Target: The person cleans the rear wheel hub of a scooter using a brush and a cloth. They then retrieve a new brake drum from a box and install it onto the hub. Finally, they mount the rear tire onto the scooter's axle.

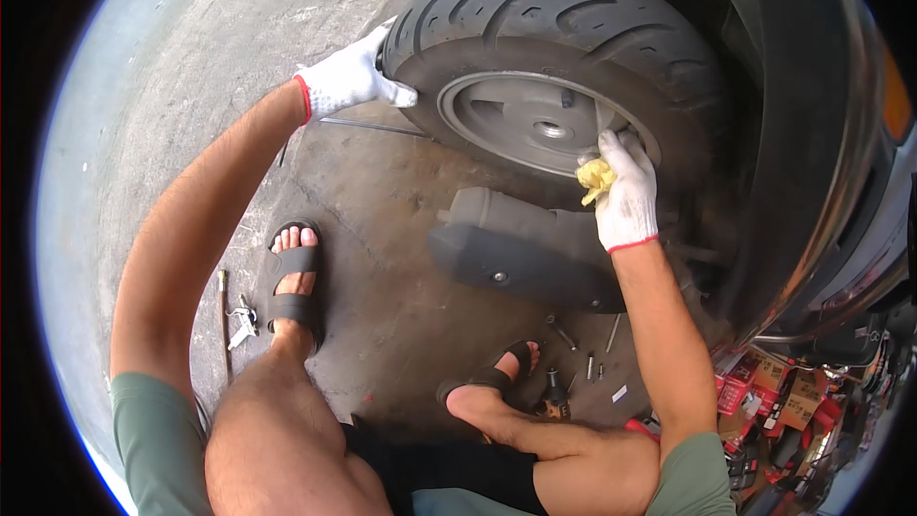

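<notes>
A scooter's black tyre with a grey metal rim fills the upper middle. My left hand, in a white glove with a red cuff, grips the tyre's left edge; its thumb lies on the sidewall and its other fingers go out of sight behind the tread. Pinched in my gloved right hand is a crumpled yellow cloth, held at the lower right of the rim. Some of that hand's fingers are hidden inside the wheel. Below the wheel lies a dark exhaust muffler.
Bolts and a socket tool lie on the floor near my right foot, by a dark bottle. An air gun and hose are left of my left sandal. Boxes crowd the lower right under the scooter's bodywork.
</notes>
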`<act>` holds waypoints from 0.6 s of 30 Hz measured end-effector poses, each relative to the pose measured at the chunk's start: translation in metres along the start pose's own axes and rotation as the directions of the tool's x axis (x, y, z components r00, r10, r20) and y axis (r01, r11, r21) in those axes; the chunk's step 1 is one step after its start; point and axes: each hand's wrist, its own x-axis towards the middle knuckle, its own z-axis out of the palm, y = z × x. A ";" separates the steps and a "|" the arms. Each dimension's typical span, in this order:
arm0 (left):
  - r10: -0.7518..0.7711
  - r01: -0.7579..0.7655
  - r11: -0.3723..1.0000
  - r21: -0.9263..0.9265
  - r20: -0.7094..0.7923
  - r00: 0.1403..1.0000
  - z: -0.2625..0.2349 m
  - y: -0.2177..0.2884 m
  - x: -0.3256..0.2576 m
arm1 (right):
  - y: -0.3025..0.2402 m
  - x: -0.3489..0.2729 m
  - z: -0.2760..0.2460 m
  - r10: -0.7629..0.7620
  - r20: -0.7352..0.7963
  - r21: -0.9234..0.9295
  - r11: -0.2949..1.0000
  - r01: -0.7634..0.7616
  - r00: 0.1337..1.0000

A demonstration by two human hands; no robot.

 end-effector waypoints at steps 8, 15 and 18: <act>0.152 -0.153 0.964 -0.219 -0.021 0.988 0.019 -0.024 0.005 | -0.003 -0.007 0.014 -0.092 -0.148 -0.159 0.985 0.069 0.985; 0.269 -0.294 0.953 -0.076 -0.232 0.935 0.062 -0.034 -0.019 | -0.002 0.011 0.003 -0.092 -0.257 -0.192 0.981 0.042 0.962; 0.265 -0.288 0.956 -0.050 -0.264 0.927 0.067 -0.023 -0.016 | -0.004 0.019 -0.002 -0.141 -0.266 -0.125 0.986 0.111 0.953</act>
